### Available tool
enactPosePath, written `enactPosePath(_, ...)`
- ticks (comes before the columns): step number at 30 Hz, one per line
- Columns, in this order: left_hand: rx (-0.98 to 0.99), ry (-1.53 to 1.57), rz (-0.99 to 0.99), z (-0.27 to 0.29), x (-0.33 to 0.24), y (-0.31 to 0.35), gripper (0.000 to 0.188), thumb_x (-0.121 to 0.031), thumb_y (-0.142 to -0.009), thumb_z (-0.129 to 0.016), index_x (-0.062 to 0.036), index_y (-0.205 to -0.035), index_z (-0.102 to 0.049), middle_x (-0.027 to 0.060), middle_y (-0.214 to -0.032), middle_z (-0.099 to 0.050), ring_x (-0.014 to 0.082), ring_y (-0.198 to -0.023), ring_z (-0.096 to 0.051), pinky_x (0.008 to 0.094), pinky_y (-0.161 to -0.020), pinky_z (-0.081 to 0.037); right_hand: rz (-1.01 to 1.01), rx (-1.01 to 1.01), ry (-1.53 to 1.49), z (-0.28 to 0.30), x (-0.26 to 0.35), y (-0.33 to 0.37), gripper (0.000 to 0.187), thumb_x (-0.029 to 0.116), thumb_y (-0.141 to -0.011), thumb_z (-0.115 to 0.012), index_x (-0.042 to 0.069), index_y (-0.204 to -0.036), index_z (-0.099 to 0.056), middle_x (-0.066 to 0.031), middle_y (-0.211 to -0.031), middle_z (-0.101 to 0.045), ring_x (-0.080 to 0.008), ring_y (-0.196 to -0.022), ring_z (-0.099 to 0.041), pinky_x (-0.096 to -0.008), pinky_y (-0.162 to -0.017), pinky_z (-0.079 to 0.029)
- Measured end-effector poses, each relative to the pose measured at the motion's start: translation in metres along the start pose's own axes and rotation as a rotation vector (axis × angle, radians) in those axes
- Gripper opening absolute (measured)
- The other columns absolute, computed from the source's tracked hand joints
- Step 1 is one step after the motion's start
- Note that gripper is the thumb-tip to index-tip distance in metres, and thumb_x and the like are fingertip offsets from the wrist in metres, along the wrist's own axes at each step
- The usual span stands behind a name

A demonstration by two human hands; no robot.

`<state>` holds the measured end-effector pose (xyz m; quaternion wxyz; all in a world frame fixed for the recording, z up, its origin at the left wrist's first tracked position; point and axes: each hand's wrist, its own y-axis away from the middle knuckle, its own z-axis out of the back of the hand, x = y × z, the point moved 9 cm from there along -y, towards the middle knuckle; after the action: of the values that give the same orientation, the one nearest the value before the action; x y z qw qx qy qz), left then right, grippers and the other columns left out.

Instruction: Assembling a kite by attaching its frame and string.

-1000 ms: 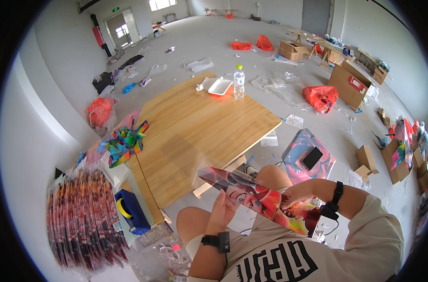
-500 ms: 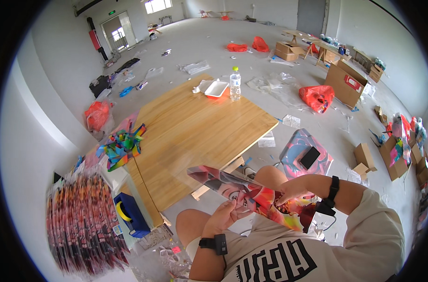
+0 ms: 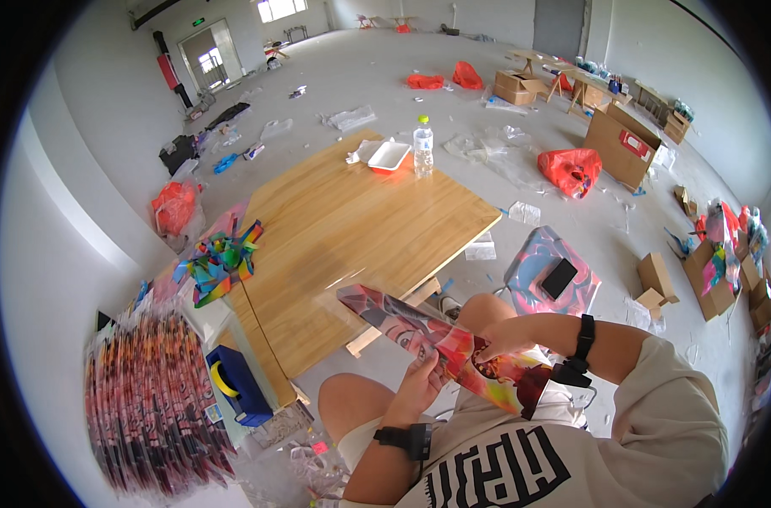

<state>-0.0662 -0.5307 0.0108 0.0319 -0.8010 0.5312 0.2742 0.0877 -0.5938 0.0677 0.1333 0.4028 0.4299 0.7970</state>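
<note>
A long, narrow printed sheet (image 3: 461,360), seemingly folded, slants across my lap. It shows a cartoon face with grey, red and yellow patterns. My left hand (image 3: 417,389) pinches its lower edge near the middle, thumb on top. Along the upper edge, my right hand (image 3: 514,336) grips it, some fingertips hidden behind or against the print. Past the sheet's far end, clear plastic film (image 3: 339,292) glints over the table's near edge. Both wrists wear black straps with small devices.
The wooden table (image 3: 351,229) bears a water bottle (image 3: 423,148), a white tray (image 3: 389,157) and rainbow ribbons (image 3: 220,262). At left lie a blue tape dispenser (image 3: 241,389) and stacked printed packs (image 3: 152,398). A phone (image 3: 559,279) rests on a patterned stool (image 3: 529,258). Cartons (image 3: 622,148) stand at right.
The printed sheet and my right hand have shifted a little left. My left hand has moved slightly right, closer to the right one. Both keep their hold.
</note>
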Motion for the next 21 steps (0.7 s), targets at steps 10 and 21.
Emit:
enactPosePath(10, 0.100, -0.158, -0.072, -0.013, -0.012, 0.004, 0.054, -0.018, -0.101, -0.064, -0.0050, -0.149, -0.042, 0.0093, -0.145, -0.056, 0.0229, -0.131, -0.057, 0.0413, -0.110, -0.046, 0.071, -0.137, 0.028, 0.006, 0.006, -0.007, 0.048, 0.047, -0.094, -0.071, 0.005, -0.115, -0.066, -0.0023, -0.084, -0.061, -0.0153, -0.072, -0.054, -0.0315, -0.056, -0.043)
enactPosePath(21, 0.089, -0.463, -0.219, -0.019, -0.009, -0.001, 0.066, 0.005, -0.092, -0.066, -0.0064, -0.152, -0.040, 0.0061, -0.144, -0.055, 0.0181, -0.130, -0.054, 0.0358, -0.113, -0.041, 0.153, -0.371, 0.105, 0.024, 0.013, -0.015, 0.054, 0.057, -0.088, -0.068, 0.004, -0.097, -0.072, -0.0112, -0.084, -0.069, -0.0241, -0.087, -0.068, -0.0361, -0.076, -0.054)
